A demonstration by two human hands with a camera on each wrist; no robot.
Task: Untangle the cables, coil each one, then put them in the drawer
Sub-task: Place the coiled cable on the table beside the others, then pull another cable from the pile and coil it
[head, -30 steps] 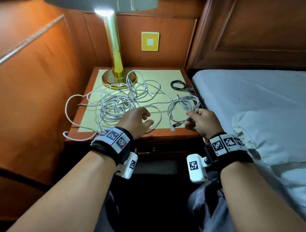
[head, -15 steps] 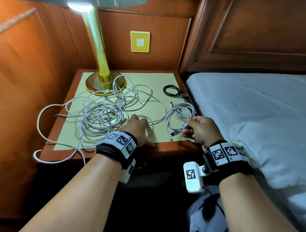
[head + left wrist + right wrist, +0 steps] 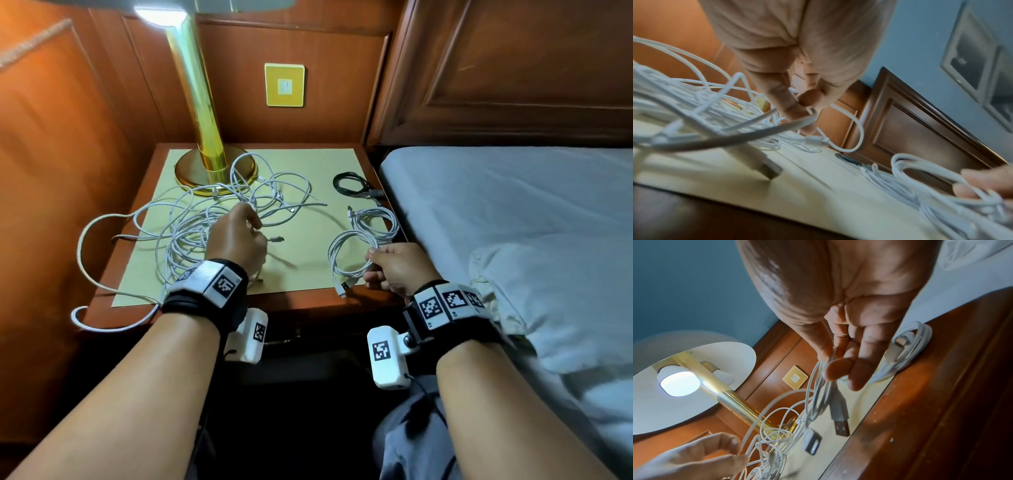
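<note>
1. Left hand (image 3: 236, 240) moves from the nightstand edge into the white tangle (image 3: 191, 226), now pinching a strand.
2. Right hand (image 3: 394, 267) still grips the finished coil (image 3: 352, 253).
3. Next cable's untangling starts; drawer not visible.

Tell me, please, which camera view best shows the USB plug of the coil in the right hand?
The right wrist view: the USB plug hangs sharp and close below the right hand. The head view shows it small at the nightstand's front edge; the left wrist view shows only blurred loops.

Wooden nightstand (image 3: 342, 306): yellow mat (image 3: 308, 260), brass lamp (image 3: 205, 137), tangled white cables (image 3: 191, 226), coiled white cable (image 3: 375, 221), black cable (image 3: 349, 183).
</note>
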